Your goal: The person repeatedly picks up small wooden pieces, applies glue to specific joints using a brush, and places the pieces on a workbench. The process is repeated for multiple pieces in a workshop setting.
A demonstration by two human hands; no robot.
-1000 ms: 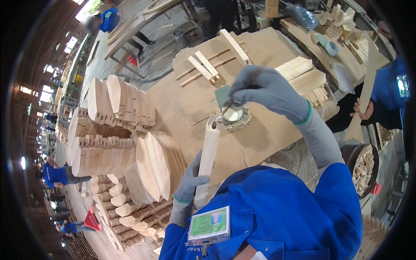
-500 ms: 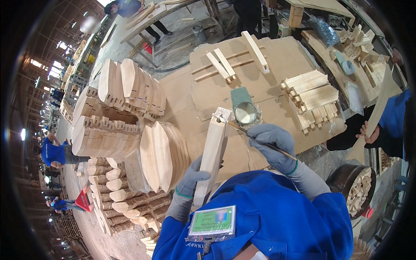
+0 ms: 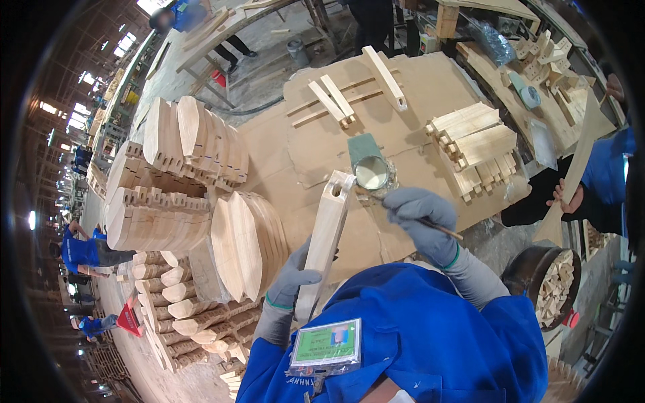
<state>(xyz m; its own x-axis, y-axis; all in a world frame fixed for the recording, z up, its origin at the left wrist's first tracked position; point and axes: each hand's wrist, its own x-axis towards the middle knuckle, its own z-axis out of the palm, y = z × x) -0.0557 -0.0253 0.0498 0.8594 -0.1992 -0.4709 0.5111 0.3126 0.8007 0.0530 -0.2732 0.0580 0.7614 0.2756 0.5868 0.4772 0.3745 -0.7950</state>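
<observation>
Bar (image 3: 328, 232) clasped in left grip (image 3: 295, 272) is seemingly being coated; brush (image 3: 449, 232) pinched in right grip (image 3: 423, 218) should be steadied.

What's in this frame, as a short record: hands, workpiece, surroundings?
Left hand: grey-gloved, gripping a pale squared wooden bar
Right hand: grey-gloved, holding a thin brown stick
Bar: slotted end away from the wearer
Stick tip: near that end, contact unclear
Nearby: green round-mouthed container with cream-white contents
Surface: brown cardboard bearing stacked pale wooden pieces
Right edge: another person's hand holding flat pale wood
</observation>
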